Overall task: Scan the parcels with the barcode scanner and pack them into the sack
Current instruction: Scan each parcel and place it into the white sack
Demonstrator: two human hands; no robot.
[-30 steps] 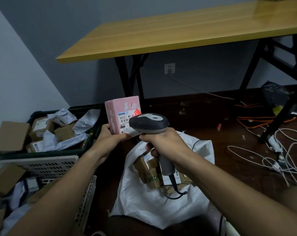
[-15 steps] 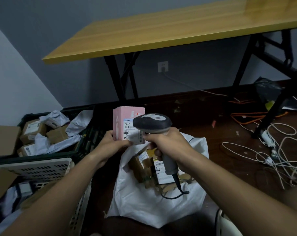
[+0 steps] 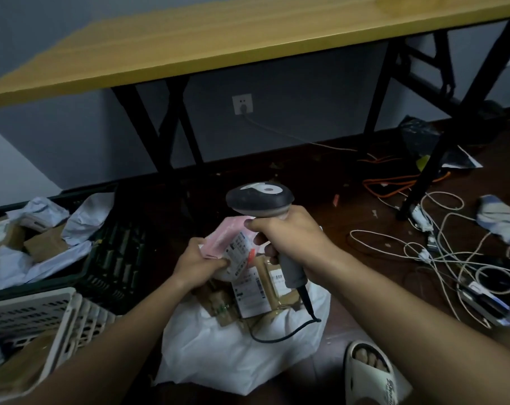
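Below our hands the white sack (image 3: 233, 355) gapes open, brown parcels (image 3: 253, 290) filling its mouth. Our left hand (image 3: 198, 266) grips the pink parcel (image 3: 230, 244), tilted, label up, just above that opening. Our right hand (image 3: 291, 239) wraps the barcode scanner (image 3: 259, 201), handle upright, head aimed away from us. Crates (image 3: 107, 252) crowd leftward; cables (image 3: 440, 252) sprawl rightward over dark floor; beyond stands a yellow table (image 3: 218, 39).
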